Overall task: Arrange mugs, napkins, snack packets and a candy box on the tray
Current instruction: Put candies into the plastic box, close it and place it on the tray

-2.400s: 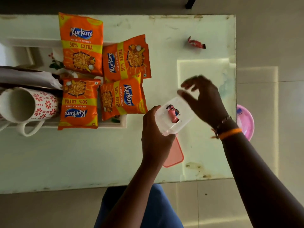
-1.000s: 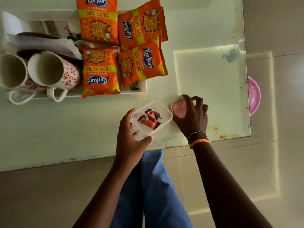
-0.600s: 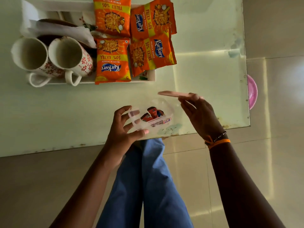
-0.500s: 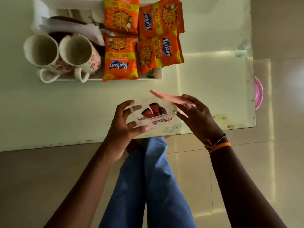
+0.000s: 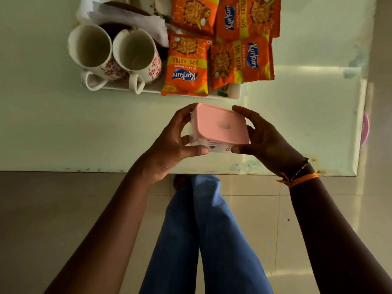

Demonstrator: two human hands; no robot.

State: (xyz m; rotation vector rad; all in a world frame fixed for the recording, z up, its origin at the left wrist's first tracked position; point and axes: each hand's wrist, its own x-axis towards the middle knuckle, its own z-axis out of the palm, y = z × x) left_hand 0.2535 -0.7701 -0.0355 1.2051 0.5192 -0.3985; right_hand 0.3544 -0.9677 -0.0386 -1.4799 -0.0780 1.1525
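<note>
I hold a clear candy box [image 5: 216,147] with a pink lid [image 5: 221,126] above the table's near edge. My left hand [image 5: 174,143] grips its left side and my right hand [image 5: 265,139] grips its right side. The lid sits on top of the box and hides what is inside. Beyond it stands a white tray [image 5: 234,93]. On the tray are two white mugs with red flowers [image 5: 91,52] [image 5: 136,53], white napkins [image 5: 127,15] behind them, and several orange snack packets [image 5: 186,66] to their right.
The pale green table [image 5: 63,128] ends at a near edge just below my hands and at a right edge. A pink round object [image 5: 365,129] shows on the floor past the right edge. My legs in blue trousers [image 5: 203,230] are below the table.
My right hand picked the pink lid up off the table and brought it down onto the box. Both hands now hold the covered box, and the view has shifted closer to the tray.
</note>
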